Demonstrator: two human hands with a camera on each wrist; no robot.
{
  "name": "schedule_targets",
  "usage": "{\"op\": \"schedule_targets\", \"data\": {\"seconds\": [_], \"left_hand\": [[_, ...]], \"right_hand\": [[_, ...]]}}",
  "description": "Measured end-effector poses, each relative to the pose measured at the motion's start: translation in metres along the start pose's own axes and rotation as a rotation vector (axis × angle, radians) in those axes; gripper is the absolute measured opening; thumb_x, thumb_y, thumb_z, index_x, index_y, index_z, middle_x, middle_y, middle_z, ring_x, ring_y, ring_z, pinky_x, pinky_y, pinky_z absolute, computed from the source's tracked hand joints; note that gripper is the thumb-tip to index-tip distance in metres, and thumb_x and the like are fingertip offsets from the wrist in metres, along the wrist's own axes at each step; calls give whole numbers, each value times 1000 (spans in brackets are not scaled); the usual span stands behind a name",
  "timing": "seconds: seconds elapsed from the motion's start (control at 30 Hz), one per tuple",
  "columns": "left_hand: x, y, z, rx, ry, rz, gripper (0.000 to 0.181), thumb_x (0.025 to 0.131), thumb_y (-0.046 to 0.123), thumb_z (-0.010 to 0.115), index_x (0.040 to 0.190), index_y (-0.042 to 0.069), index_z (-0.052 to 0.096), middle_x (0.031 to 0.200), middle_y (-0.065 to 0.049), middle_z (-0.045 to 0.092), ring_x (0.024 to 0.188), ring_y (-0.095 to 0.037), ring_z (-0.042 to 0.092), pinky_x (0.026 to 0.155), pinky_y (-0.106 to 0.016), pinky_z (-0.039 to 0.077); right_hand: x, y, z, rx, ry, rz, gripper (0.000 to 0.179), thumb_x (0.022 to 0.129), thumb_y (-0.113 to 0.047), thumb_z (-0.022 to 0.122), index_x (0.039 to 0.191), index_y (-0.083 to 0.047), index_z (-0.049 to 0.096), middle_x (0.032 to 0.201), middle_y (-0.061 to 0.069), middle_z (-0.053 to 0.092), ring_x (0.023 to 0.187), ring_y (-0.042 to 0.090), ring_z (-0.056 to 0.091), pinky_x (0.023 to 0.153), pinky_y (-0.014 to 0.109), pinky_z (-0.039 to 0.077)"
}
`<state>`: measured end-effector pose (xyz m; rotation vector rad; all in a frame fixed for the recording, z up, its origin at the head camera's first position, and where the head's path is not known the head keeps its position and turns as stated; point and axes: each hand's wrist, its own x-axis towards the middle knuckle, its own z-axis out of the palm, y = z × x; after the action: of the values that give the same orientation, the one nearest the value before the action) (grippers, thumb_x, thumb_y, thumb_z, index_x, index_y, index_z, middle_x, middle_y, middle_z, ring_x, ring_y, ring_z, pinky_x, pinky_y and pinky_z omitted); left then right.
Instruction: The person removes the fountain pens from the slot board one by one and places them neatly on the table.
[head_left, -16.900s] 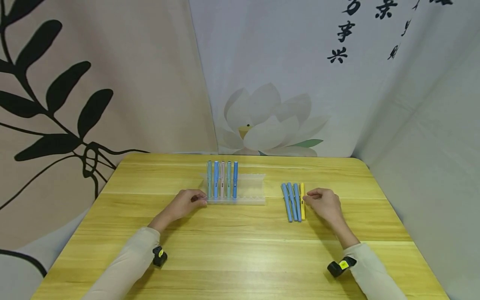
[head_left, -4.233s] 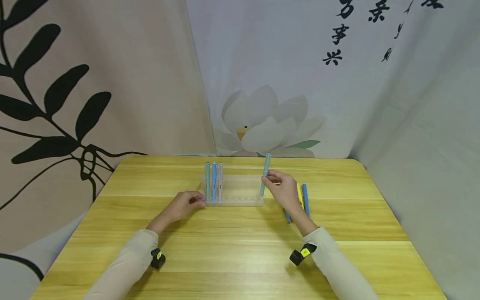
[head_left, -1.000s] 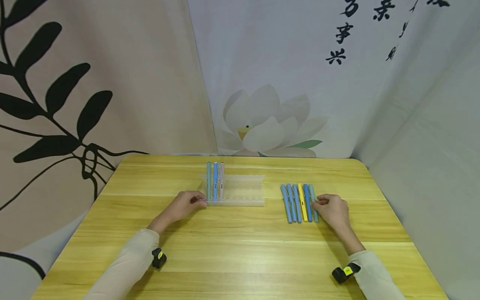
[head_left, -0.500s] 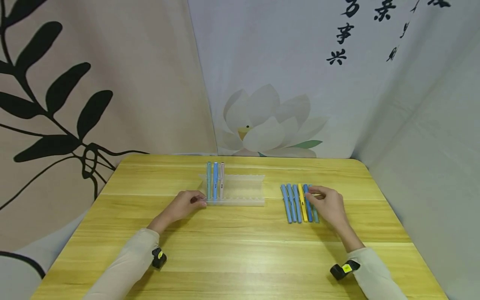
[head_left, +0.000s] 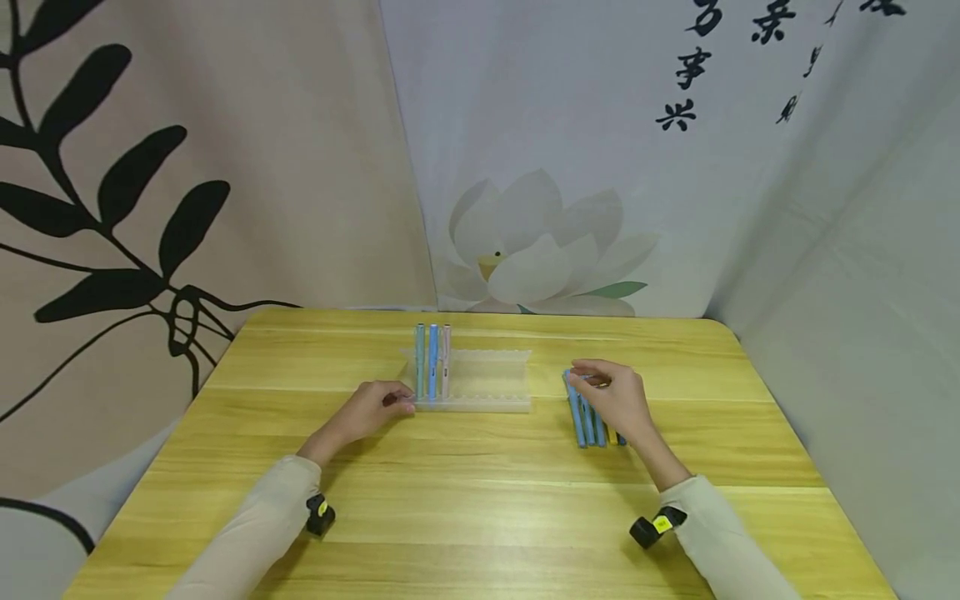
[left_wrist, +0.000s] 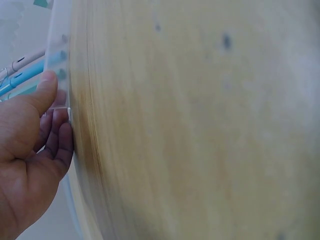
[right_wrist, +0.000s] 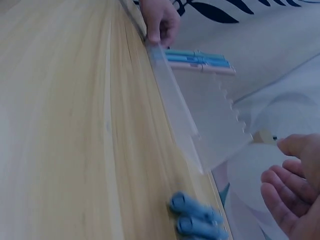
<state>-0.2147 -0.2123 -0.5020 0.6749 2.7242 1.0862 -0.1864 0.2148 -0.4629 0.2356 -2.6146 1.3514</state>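
Note:
My left hand (head_left: 371, 410) pinches the left end of a clear plastic pen rack (head_left: 491, 406); its thumb presses the front edge in the left wrist view. Three pens stand in the rack's left slots: a teal pen (head_left: 420, 358), a blue pen (head_left: 432, 358) and a pink pen (head_left: 446, 358). To the right, my right hand (head_left: 615, 398) hovers over a row of pens lying on the table, fingertips near the leftmost light-blue pen (head_left: 576, 417). Thumb and fingers stand apart with nothing between them in the right wrist view. The hand hides most of the row's right part.
The wooden table (head_left: 465, 517) carries the rack and the row of pens. Behind its back edge hangs a curtain (head_left: 555, 125) with a lotus and characters. A black wrist camera (head_left: 321, 515) sits at the left sleeve, another camera (head_left: 657, 527) at the right.
Since the first frame, the rack went from five pens to three; a dark-blue and a teal pen joined the row. My right hand has just moved left along the row; the left stays put.

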Motion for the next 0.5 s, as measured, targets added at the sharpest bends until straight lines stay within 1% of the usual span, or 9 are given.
{"op": "schedule_targets", "data": {"seconds": [0.27,0.5], "left_hand": [[0,-3,2,2,-2,12,19,99,21,70,111,7,74,97,2,71,86,-11,61,79,-29,53],[0,-5,2,-15,6,11,20,98,22,70,112,7,74,97,2,71,86,-11,61,79,-29,53]], "right_hand": [[9,-12,28,95,-35,-52,34,95,-33,76,122,-14,75,110,4,77,93,21,72,76,32,59],[16,-22,51,148,-69,-59,32,94,-33,76,120,-14,76,108,2,77,93,20,72,78,33,59]]}}
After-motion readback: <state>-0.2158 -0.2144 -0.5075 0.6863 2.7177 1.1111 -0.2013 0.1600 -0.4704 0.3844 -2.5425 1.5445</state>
